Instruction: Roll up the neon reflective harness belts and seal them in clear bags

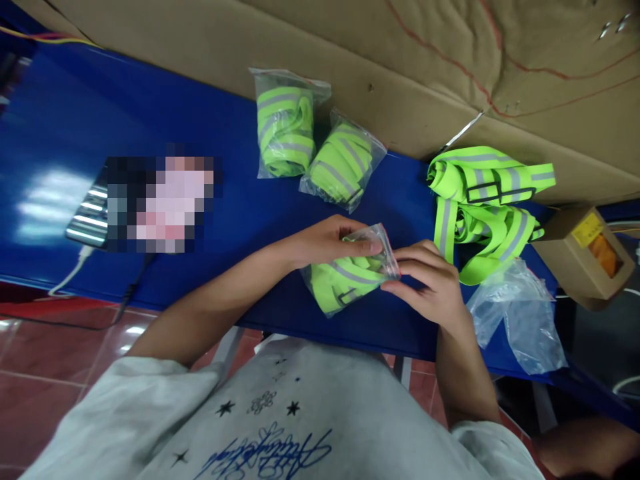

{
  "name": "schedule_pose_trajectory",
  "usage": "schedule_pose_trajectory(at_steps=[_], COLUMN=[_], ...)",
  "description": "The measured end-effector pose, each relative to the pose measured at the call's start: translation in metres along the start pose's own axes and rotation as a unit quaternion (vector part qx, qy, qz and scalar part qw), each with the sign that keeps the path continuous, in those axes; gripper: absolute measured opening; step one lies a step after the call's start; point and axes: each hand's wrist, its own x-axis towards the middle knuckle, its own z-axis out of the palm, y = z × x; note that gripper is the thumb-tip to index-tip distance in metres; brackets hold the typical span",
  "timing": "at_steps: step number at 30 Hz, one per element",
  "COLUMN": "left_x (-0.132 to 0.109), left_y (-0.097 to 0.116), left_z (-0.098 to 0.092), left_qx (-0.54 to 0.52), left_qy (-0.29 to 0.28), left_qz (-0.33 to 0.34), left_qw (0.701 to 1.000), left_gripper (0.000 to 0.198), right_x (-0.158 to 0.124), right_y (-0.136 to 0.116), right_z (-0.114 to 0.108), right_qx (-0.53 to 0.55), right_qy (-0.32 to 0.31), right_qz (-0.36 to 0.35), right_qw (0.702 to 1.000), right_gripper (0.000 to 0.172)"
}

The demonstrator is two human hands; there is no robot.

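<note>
A clear plastic bag [345, 280] holding a folded neon-green reflective strap lies on the blue table [200, 213] in front of me. My left hand [327, 241] pinches the bag's open top edge from the left. My right hand [430, 283] pinches the same edge from the right, fingers pressed together. Both hands meet at the bag's mouth near the table's front edge.
Two filled bags [286, 123] [343, 163] lie at the back. Loose green reflective straps [483, 207] are piled to the right, beside empty clear bags [520, 313] and a small cardboard box [583, 257]. A phone [90, 213] with a cable sits left. Cardboard backs the table.
</note>
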Motion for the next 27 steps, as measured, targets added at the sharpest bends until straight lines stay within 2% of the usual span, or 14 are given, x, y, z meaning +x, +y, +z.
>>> schedule_pose_trajectory(at_steps=[3,7,10,12,16,19,22,27], left_x=[0.001,0.000,-0.002,-0.003,-0.005,-0.004,-0.002,0.000], left_y=[0.000,0.003,0.006,0.007,0.007,0.005,0.001,-0.003], left_z=[0.002,0.001,-0.001,-0.002,-0.004,-0.006,-0.003,0.005], left_qx=[-0.015,-0.041,-0.082,-0.101,-0.087,-0.062,-0.062,-0.069], left_qy=[0.058,0.036,0.032,0.030,0.019,0.002,0.014,0.033], left_qz=[0.016,0.038,0.052,0.065,0.079,0.093,0.093,0.097], left_qw=[0.998,0.998,0.995,0.992,0.993,0.994,0.994,0.992], left_gripper=[0.046,0.044,0.049,0.053,0.047,0.043,0.045,0.046], right_x=[0.000,0.000,-0.002,-0.003,-0.004,-0.004,-0.006,-0.009], right_y=[0.003,0.004,0.003,0.004,0.005,0.004,0.002,-0.001], right_z=[-0.004,-0.004,-0.001,0.000,-0.003,-0.003,0.001,0.006], right_qx=[-0.015,0.043,0.096,0.123,0.127,0.099,0.114,0.093], right_qy=[0.018,0.060,0.138,0.157,0.108,0.113,0.111,0.030], right_qz=[0.012,0.021,0.050,0.065,0.071,0.078,0.085,0.107], right_qw=[1.000,0.997,0.984,0.978,0.983,0.986,0.984,0.989], right_gripper=[0.014,0.011,0.022,0.023,0.017,0.017,0.019,0.017])
